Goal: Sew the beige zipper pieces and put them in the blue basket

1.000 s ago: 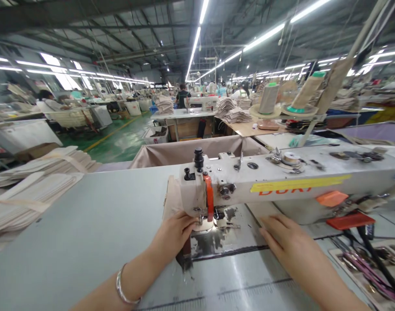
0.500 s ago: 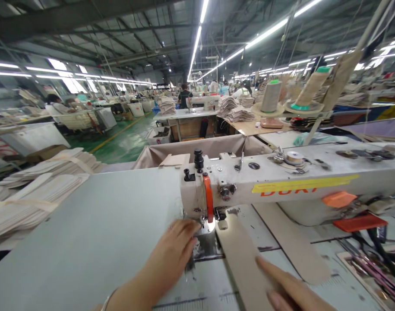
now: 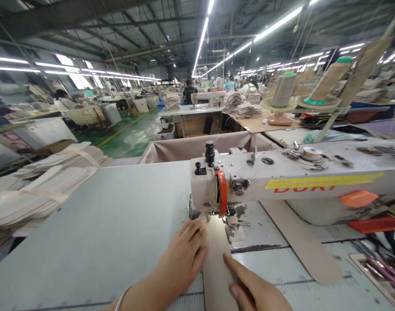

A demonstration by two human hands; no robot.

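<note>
A long beige fabric strip (image 3: 216, 263) lies with its far end under the needle area of a white sewing machine (image 3: 242, 172). On the strip's left edge, close to the presser area, rest the fingertips of my left hand (image 3: 182, 255), fingers laid out flat and near each other. My right hand (image 3: 254, 285) is at the right edge, its index finger stretched along the strip and its thumb apart below. Partly under the machine arm sits a second beige strip (image 3: 304, 246) with a rounded end. The needle point is hidden behind an orange guard (image 3: 222, 192).
Bundled stacks of pale cut pieces (image 3: 51, 185) lie on the left. Thread cones (image 3: 283, 90) stand behind the machine at right. Scissors and tools (image 3: 381, 263) sit at the right edge. A fabric-lined bin (image 3: 184, 149) is behind the table.
The strip has shifted left, bringing its far end under the machine's needle area. My right hand moved left with it, and my left fingers now rest on its edge. The view turned slightly left.
</note>
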